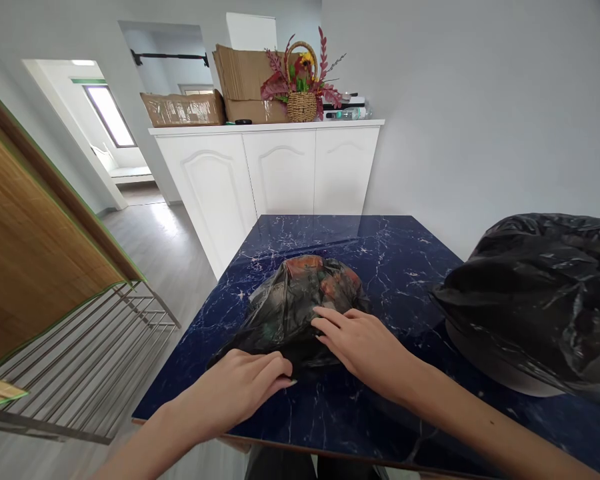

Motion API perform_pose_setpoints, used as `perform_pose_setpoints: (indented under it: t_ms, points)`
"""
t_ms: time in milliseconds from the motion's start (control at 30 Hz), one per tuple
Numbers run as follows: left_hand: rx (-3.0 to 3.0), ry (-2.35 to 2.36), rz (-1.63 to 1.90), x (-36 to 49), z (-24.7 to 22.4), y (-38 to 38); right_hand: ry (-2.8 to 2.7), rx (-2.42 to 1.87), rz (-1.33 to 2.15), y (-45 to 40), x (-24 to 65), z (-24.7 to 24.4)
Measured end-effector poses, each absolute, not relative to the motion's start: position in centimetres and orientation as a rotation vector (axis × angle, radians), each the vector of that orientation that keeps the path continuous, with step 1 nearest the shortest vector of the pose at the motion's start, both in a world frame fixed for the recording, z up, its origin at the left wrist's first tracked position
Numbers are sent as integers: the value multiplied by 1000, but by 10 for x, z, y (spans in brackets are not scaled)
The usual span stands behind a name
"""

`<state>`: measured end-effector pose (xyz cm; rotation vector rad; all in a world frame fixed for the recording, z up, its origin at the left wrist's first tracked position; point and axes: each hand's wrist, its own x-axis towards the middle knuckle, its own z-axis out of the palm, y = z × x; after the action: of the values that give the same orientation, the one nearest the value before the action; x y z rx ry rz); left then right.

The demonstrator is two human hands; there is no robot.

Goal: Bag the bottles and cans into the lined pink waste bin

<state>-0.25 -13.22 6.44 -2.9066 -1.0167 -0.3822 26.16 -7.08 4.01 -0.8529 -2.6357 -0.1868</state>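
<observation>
A person's left grip [247, 380] pinches a black plastic bag [297, 300] on the blue desk [395, 267]; the right grip [357, 340], fingers parted, rests against it.

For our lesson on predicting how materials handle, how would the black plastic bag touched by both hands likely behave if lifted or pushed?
The black bag looks floppy: its thin film is wrinkled. Reddish lumps show through and would probably shift when it is lifted. It might slide if pushed, as the tabletop looks glossy.
</observation>
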Motion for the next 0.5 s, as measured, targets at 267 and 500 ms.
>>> perform_pose_setpoints:
  t_ms: [267,500]
  points:
    - [-2448,-1826,155,-16,59,-113,-2499,-1269,-401,-53,269,26]
    - [-2194,-2005,189,-19,72,-96,-2432,-651,-99,-72,252,46]
